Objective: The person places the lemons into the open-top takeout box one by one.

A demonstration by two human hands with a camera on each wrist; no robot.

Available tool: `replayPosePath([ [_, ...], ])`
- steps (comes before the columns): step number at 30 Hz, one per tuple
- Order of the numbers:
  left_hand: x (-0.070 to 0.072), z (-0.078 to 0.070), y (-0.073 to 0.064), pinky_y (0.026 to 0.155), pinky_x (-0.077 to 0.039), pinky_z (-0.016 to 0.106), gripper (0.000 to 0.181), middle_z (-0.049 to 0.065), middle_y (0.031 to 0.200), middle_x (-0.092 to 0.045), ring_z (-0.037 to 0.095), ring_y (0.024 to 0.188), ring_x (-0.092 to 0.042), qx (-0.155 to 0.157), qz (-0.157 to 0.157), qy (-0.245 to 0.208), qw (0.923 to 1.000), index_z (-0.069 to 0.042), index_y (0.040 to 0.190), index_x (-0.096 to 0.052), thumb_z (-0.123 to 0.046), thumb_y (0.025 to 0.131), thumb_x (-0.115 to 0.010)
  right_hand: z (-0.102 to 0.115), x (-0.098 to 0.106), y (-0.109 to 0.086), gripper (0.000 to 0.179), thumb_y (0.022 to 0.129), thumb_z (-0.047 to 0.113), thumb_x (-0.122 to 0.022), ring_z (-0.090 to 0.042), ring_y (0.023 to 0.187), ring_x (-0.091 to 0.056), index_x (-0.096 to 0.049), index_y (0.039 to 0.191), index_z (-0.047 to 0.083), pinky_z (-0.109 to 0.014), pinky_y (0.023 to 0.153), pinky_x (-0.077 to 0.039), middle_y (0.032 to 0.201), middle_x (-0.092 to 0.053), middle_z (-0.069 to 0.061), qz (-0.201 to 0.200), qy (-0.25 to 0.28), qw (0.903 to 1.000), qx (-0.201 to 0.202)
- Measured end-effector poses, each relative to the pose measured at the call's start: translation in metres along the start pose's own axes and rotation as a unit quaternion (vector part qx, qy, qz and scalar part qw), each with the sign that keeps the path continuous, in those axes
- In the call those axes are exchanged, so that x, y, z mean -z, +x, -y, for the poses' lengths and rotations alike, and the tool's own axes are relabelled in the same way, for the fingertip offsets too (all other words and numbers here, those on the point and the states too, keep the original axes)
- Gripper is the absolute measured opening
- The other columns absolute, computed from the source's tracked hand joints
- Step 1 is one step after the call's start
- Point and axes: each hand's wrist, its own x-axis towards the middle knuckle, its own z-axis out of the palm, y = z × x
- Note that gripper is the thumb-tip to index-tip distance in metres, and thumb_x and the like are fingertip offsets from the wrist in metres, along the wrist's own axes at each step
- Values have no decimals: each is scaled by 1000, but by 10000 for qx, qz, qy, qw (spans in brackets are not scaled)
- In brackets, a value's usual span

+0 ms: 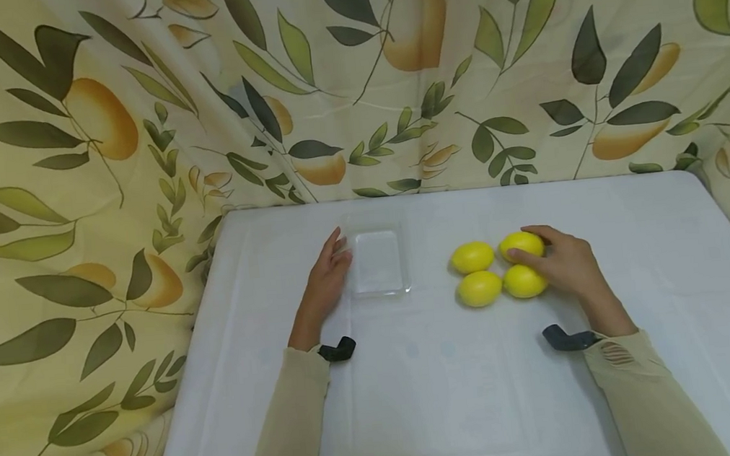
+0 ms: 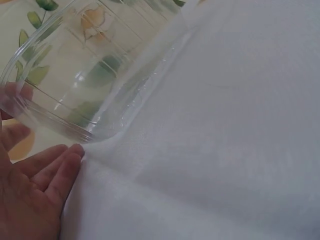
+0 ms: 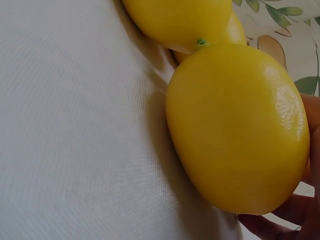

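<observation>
Four-sided and see-through, a clear plastic container (image 1: 377, 262) lies on the white table. My left hand (image 1: 328, 278) is at its left side, fingers fairly straight with the tips right at the wall; in the left wrist view one finger shows through the container (image 2: 95, 75). Several yellow lemons sit close together to the right. My right hand (image 1: 566, 261) reaches over them from the right and grips the back right lemon (image 1: 523, 244) between thumb and fingers. The front right lemon (image 1: 525, 281) lies just under the thumb, and it fills much of the right wrist view.
Two more lemons, a back left lemon (image 1: 472, 256) and a front left lemon (image 1: 479, 288), lie between the container and the right hand. A white cloth covers the table (image 1: 445, 395). A leaf-and-fruit patterned curtain (image 1: 420, 107) hangs behind the table and along its left.
</observation>
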Motion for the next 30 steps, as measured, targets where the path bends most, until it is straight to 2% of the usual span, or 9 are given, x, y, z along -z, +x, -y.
replayPosePath([
  [8,0,2,2,120,-37,47,60,-10,157,-45,17,141,-49,101,2,184,9998,-43,159,-30,-45,104,-52,0,-1,0,88,89,74,-58,-50,132,-45,-49,148,8,-70,105,-36,145,-52,-28,12,144,9999,-57],
  [12,-2,2,0,120,-36,47,60,-10,156,-46,16,141,-49,131,-45,212,9997,-42,159,-31,-45,104,-52,-2,-2,1,89,89,74,-58,-48,132,-46,-49,147,8,-69,106,-36,146,-52,-26,-20,267,9996,-75],
  [22,-4,4,2,119,-37,46,61,-10,155,-47,15,138,-52,-29,-37,259,9997,-41,160,-30,-46,104,-53,3,0,1,87,89,71,-61,-45,127,-49,-49,146,6,-65,103,-41,143,-54,-26,-417,381,9984,-19],
  [30,-2,4,1,119,-38,45,62,-9,154,-48,15,136,-53,-130,-28,275,9995,-38,161,-29,-44,104,-53,21,5,-3,84,89,67,-65,-43,122,-47,-51,146,7,-60,97,-39,132,-58,-23,-835,621,9943,228],
])
